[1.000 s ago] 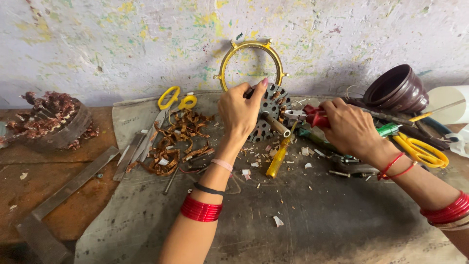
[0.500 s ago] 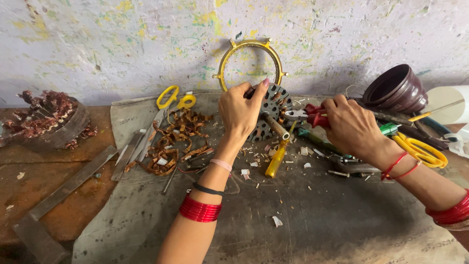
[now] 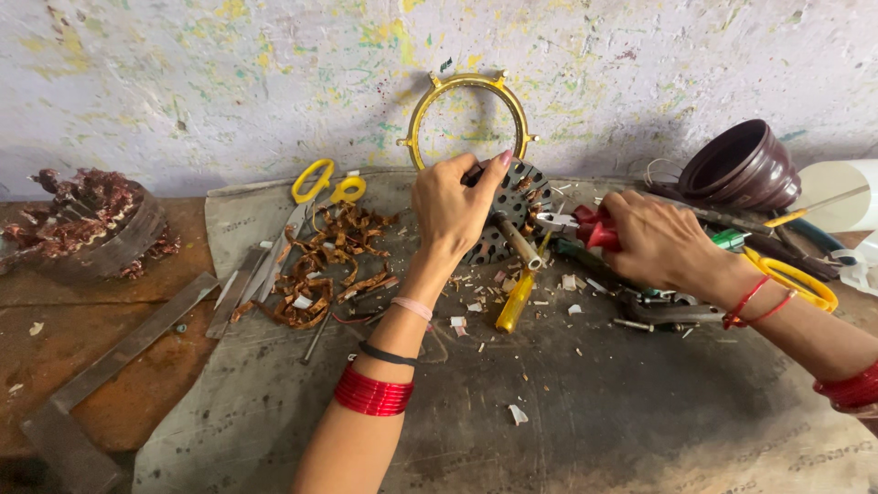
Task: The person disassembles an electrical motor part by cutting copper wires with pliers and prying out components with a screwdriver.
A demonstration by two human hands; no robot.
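Left hand: our left hand is clamped on the top edge of the stator, fingers curled over its rim, tipping the disc up on edge.
Right hand: our right hand is closed around the red handles of the pliers, whose metal nose points left at the stator.
Stator: a dark round core ringed with holes, copper showing in its slots; it stands near the wall, on the mat, between both hands.
Screwdriver: a yellow-handled screwdriver lies just below the stator, its shaft angled up toward the core.
Ring: a yellow metal ring leans on the wall just behind the stator.
Copper: a heap of cut copper wire sits left of our left forearm, with yellow scissors above it.
Far left: a second wound core rests on the rusty table, well apart from the work.
Far right: a dark brown housing lies on its side by the wall; another pair of yellow scissors shows beside our right wrist.
Litter: pale scraps dot the mat around the screwdriver.
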